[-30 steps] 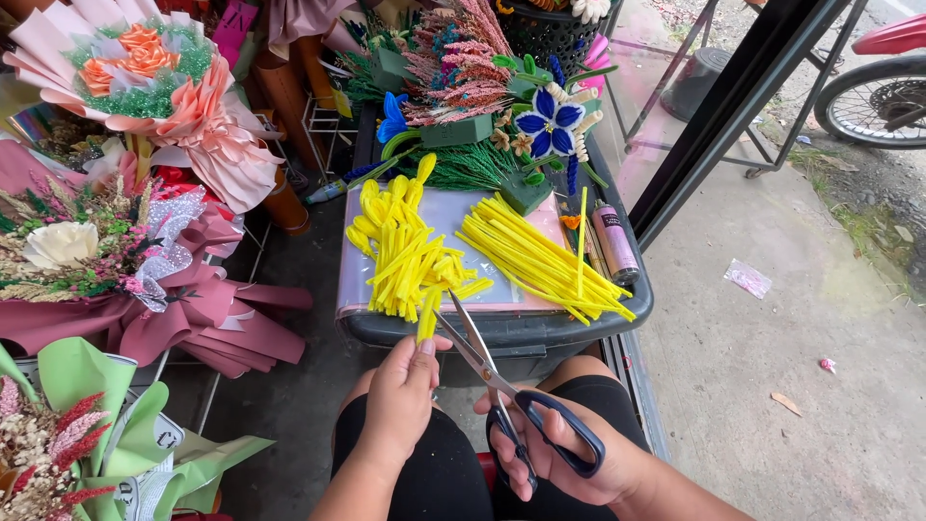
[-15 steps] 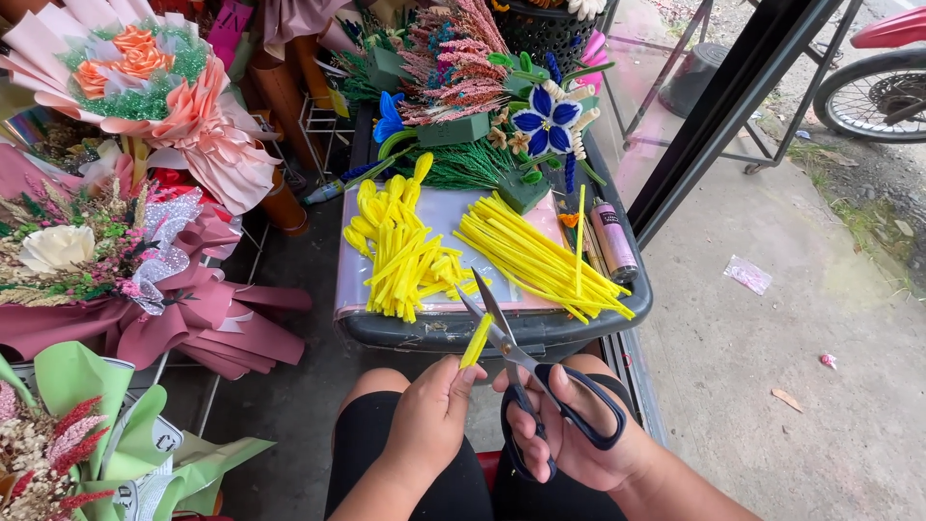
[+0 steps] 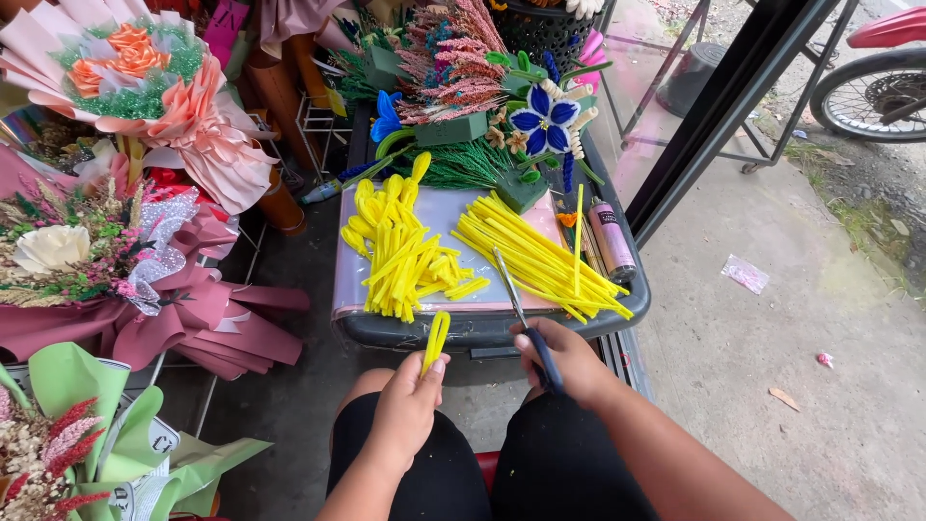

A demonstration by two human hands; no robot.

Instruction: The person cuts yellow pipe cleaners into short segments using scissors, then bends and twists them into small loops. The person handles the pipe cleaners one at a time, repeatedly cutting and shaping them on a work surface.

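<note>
Since the earlier frame, the left hand (image 3: 410, 410) has lifted the folded yellow fuzzy pipe-cleaner loop (image 3: 435, 342) clear of the blades, and the right hand (image 3: 564, 362) has swung the steel scissors with dark handles (image 3: 522, 314) up over the tray; the blades, previously apart around the loop, are now together.

The loop's long axis runs near vertical, tilted slightly right at the top. Its rounded folded end points up and away from the person, toward the tray rim; its two legs run down into the left grip. The left grip is clamped on the lower end of the loop, thumb and fingertips pressed together. The loop sits just in front of the dark grey plastic tray (image 3: 482, 331), above the person's knees.

The right grip is closed around the scissor handles. The blades point up and to the left, lying over the tray between two piles: the heap of folded yellow pipe-cleaner loops (image 3: 400, 246) on the left and the bundle of straight yellow pipe-cleaner stems (image 3: 540, 256) on the right.

The held loop is bright yellow, narrow and fuzzy, its legs nearly parallel.
</note>
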